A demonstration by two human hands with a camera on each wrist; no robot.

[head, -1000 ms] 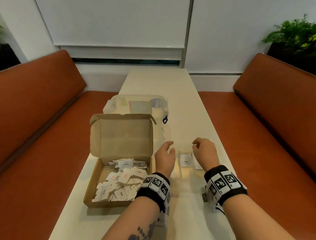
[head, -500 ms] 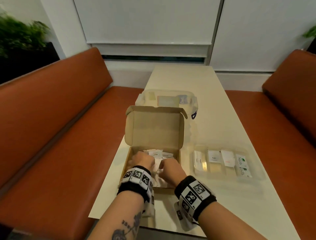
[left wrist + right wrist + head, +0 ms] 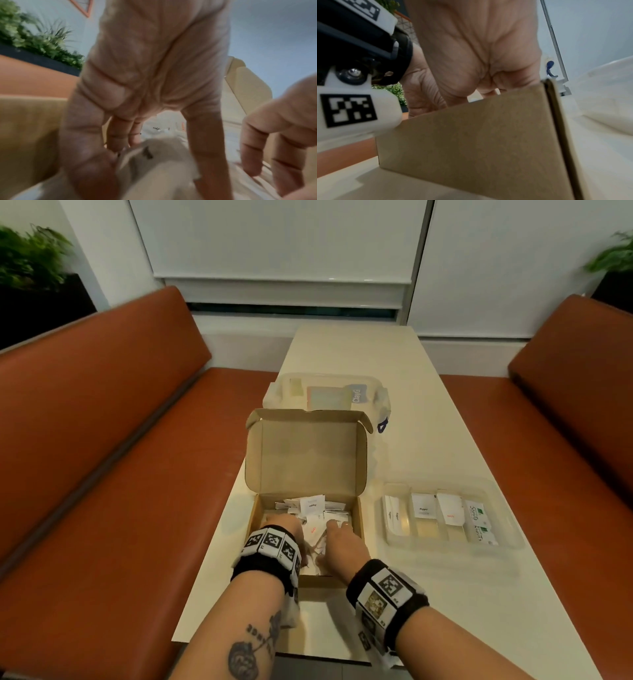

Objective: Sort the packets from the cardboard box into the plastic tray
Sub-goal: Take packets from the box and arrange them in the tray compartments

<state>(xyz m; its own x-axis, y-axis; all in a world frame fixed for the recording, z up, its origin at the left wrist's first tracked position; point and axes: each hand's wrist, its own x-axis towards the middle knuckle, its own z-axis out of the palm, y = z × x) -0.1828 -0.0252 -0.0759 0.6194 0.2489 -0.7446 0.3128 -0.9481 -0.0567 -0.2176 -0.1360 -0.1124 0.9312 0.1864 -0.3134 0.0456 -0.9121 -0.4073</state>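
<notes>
Orange-brown benches (image 3: 102, 412) flank the long cream table (image 3: 404, 392) where we work, and everything sits near the edge closest to us so both arms reach without stretching. Our left hand (image 3: 284, 527) and right hand (image 3: 340, 542) are both down inside the shallow brown cardboard box (image 3: 358, 529), whose lid stands propped upright beyond our fingertips, out of the way of the reach.

Under and between our fingers lies the loose heap of small white paper packets (image 3: 313, 508), jumbled and overlapping, which we judge is why both hands go in together: to spread the pile and single one out. From the left wrist view, the left fingers (image 3: 118, 138) and thumb come together on a white packet (image 3: 154, 155), apparently pinching it, though the picture is blurred. The right fingers (image 3: 252, 152) hang curled just beside, and we cannot tell whether they grasp anything; the box wall hides them from the right wrist view.

Off to the right of our right hand, just beside the box, the clear plastic tray with divided compartments (image 3: 507, 529) already holds a few packets, laid one kind to a compartment, so sorting looks early. Beyond the lid stands a clear lidded plastic container (image 3: 376, 392), unused.
</notes>
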